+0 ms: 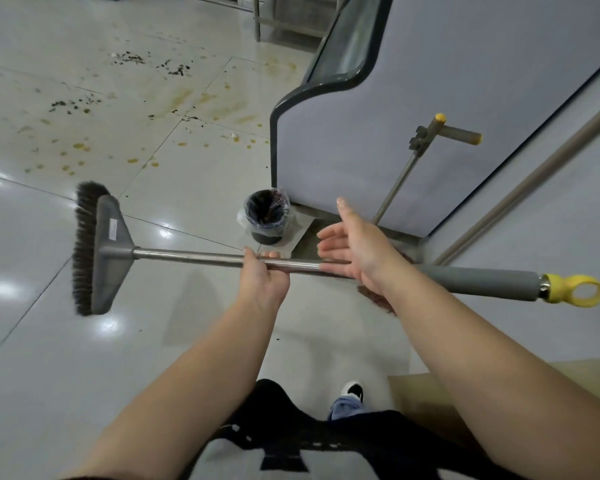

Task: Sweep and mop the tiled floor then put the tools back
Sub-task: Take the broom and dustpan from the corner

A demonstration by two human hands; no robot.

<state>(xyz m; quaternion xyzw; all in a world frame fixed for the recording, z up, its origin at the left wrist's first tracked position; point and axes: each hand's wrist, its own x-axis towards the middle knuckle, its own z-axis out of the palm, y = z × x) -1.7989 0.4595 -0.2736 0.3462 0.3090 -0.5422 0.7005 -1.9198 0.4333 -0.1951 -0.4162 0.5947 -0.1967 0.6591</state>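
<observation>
Tiled floor (84, 358) unswept: dark debris and yellowish stains on the tiles beyond the broom head, far side from the person. Nothing wet-mopped that I can tell.

Grey cabinet (447, 116) stands beyond the broom's handle half. A second tool with a yellow-capped T-handle (444, 133) leans on it, probably the mop; its head is hidden.

Broom (222, 259) held off the floor, long axis roughly level and crosswise to the body. Bristle head (87, 247) out at the left end, grey foam grip and yellow hang loop (579, 291) at the right end.

Small black bin (266, 216) with a clear liner sits just beyond the shaft's middle, at the cabinet's corner.

Hands: left hand (262, 271) wraps the steel shaft near mid-length, carrying the broom. Right hand (354, 244) is released, fingers spread, palm turned toward the shaft, holding nothing; it looks close to or brushing the shaft just right of the left hand, contact unclear.

Judgement: right hand is nearer the foam grip, so it takes the upper hold; then tip the head down toward the debris beyond it. Sweep step barely begun.
</observation>
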